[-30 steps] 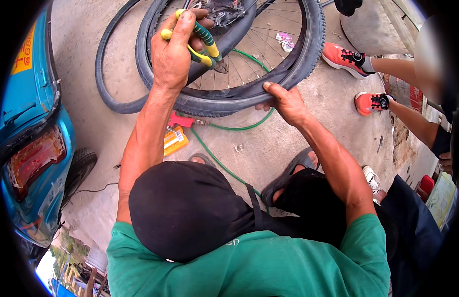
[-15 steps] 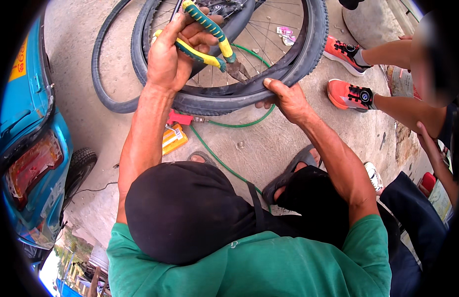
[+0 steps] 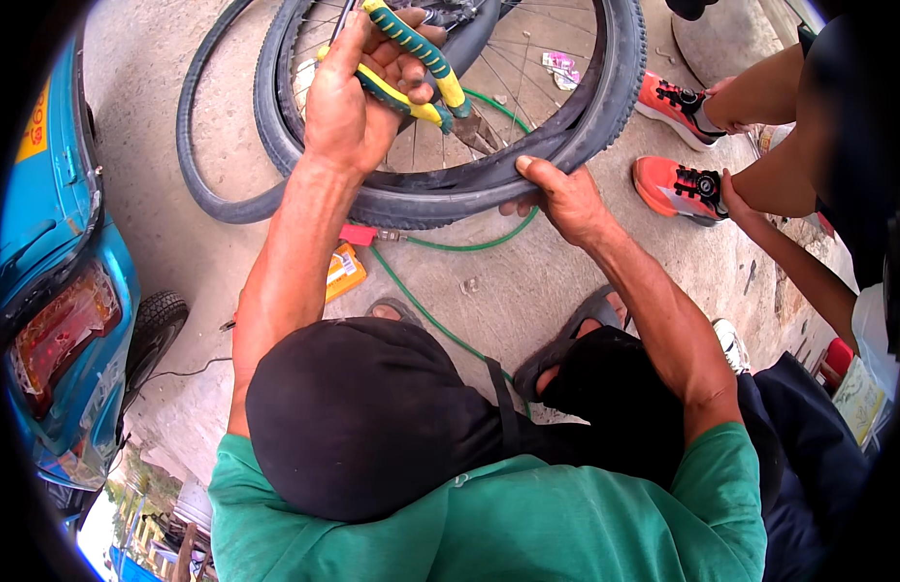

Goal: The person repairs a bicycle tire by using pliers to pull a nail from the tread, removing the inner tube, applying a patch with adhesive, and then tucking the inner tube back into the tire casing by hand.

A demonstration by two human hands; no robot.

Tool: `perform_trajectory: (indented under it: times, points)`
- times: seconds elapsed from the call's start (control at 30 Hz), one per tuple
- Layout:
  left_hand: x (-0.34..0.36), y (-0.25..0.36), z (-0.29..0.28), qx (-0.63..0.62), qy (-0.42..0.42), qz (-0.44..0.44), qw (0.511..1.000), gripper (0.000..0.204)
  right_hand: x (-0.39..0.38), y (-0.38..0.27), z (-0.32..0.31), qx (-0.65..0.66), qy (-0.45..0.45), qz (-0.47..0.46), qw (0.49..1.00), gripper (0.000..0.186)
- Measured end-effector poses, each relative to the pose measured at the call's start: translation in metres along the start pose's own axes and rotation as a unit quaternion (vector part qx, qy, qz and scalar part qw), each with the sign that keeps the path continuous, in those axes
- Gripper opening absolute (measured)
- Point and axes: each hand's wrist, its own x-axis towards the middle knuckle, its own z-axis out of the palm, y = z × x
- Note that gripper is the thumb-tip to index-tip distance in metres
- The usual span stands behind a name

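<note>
My left hand (image 3: 353,102) is closed around green-and-yellow-handled pliers (image 3: 425,73), whose dark jaws point down to the right over the spokes of a bicycle wheel (image 3: 527,68). The fingers of my right hand (image 3: 564,194) are hooked over the near edge of the wheel's black tyre (image 3: 605,107), pulling at it. A second loose black tyre or tube (image 3: 193,165) lies on the concrete behind the wheel, to the left.
A green hose (image 3: 421,310) runs from a red fitting (image 3: 358,236) across the ground beside an orange box (image 3: 345,272). At the left stands a blue vehicle (image 3: 52,291). On the right another person in orange shoes (image 3: 678,184) bends down, a hand at each shoe.
My left hand has turned the pliers so their jaws point toward the tyre's near rim. My right hand stays on the tyre. The other person has bent down to the shoes.
</note>
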Motion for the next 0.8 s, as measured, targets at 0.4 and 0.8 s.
perform_trajectory:
  times: [0.4, 0.8]
  points:
    - [-0.0028, -0.0002, 0.0047, -0.007, -0.018, -0.012, 1.000, 0.062, -0.0007, 0.0004, 0.0021, 0.001, 0.008, -0.001, 1.000, 0.028]
    - [0.0004, -0.0035, 0.0039, 0.027, 0.020, -0.008, 0.999, 0.066, -0.0005, 0.0017, 0.0016, -0.005, 0.005, 0.005, 1.000, 0.029]
